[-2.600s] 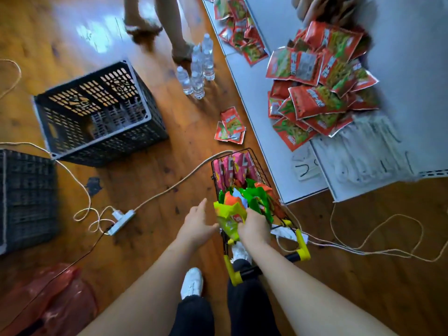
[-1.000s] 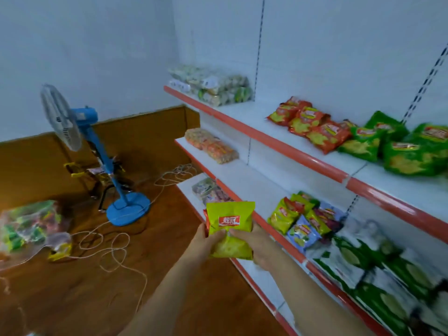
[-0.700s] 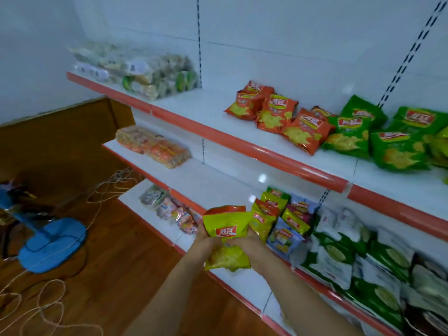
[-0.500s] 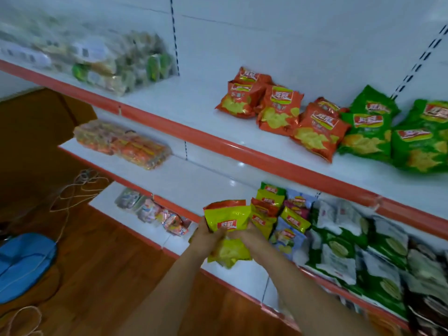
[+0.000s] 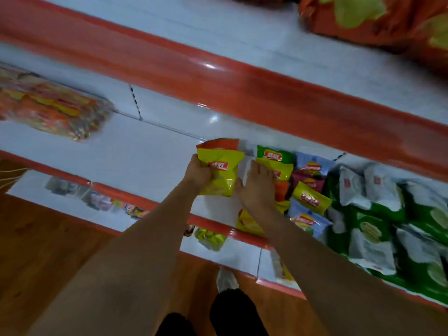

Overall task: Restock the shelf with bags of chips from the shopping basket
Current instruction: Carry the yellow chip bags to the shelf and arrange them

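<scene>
Glossy yellow foil with an orange-red top seam: that is the chip bag (image 5: 221, 167) my left hand (image 5: 198, 172) clasps, fingers curled round its left edge, above the white middle shelf (image 5: 135, 151). The bag is puffed and crinkled, and a small red label with white characters sits near its middle; I cannot read them. My right hand (image 5: 257, 187) lies flat, fingers straight, pressing on a neighbouring yellow bag (image 5: 278, 168) just right of the held one, so that grip is released. Beside it I see more pillow-shaped packs packed close: a green bag (image 5: 271, 154) with the same red label, pale blue bags (image 5: 308, 218), another yellow bag (image 5: 310, 197). Further right lie larger green-and-white bags (image 5: 373, 241), blurred. Each shelf has a shiny orange-red front strip (image 5: 242, 90). At far left, on the same shelf, sits a clear plastic pack (image 5: 48, 105) of orange snacks. Below is a wooden floor (image 5: 48, 238).
</scene>
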A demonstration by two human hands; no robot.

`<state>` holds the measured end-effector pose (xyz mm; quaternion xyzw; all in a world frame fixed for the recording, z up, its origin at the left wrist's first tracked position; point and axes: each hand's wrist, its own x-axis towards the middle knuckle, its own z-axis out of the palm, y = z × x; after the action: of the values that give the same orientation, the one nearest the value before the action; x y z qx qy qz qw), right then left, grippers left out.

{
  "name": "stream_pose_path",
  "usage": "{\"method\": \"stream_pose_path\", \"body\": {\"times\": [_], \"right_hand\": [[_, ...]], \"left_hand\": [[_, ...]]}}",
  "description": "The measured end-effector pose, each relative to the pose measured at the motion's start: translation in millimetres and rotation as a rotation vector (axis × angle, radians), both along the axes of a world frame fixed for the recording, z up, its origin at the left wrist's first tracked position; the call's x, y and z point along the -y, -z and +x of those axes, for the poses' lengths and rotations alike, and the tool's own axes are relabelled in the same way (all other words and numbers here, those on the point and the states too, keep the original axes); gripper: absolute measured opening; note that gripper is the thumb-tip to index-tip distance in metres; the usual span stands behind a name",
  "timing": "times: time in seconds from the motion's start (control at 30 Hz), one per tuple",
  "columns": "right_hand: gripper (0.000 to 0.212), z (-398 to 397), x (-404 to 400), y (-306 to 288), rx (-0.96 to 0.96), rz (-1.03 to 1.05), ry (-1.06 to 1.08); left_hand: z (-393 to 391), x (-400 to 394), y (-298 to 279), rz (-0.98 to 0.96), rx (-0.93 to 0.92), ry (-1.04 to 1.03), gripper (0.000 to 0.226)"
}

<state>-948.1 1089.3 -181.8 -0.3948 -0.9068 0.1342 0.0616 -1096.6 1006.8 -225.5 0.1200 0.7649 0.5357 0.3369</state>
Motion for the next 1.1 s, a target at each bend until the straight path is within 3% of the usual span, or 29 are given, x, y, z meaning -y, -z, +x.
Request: {"method": "stream_pose_path", "body": {"times": [0.07,0.2,0.33,0.43,0.57,0.8,0.93,1.1], "right_hand": [[0.065,-1.1,-21.1,23.3,-0.020,0.109,0.031],[0.066,3.2,-46.1,42.0,-0.091,0.157,0.129],[0.071,16.4,-46.1,19.6,-0.090,0.079,0.185],[0.072,34.8,-29.0,-19.9,-0.099,0.023,0.244],[0.081,76.6,10.5,-76.8,-0.124,-0.061,0.353],[0.077,212.8,77.8,-149.1,-0.196,-0.091,0.567],[0.072,321.8,105.2,-178.9,-0.254,-0.044,0.808],[0.070,485.4,167.4,-192.7,-0.351,0.007,1.174]], "left_hand": [[-12.8,-36.3,28.0,0.067,0.029,0.069,0.043],[-32.8,-107.4,95.0,-0.009,0.028,0.177,0.090],[1.4,-92.0,5.2,-0.230,-0.013,0.180,0.122],[12.7,-58.3,-39.1,-0.305,-0.122,0.117,0.110],[60.6,-2.7,-100.1,-0.310,-0.257,0.224,0.088],[205.2,40.4,-191.3,-0.124,-0.407,0.755,0.068],[305.3,33.7,-225.8,-0.045,-0.469,1.033,0.060],[458.1,50.1,-255.6,0.064,-0.409,1.329,0.044]]}}
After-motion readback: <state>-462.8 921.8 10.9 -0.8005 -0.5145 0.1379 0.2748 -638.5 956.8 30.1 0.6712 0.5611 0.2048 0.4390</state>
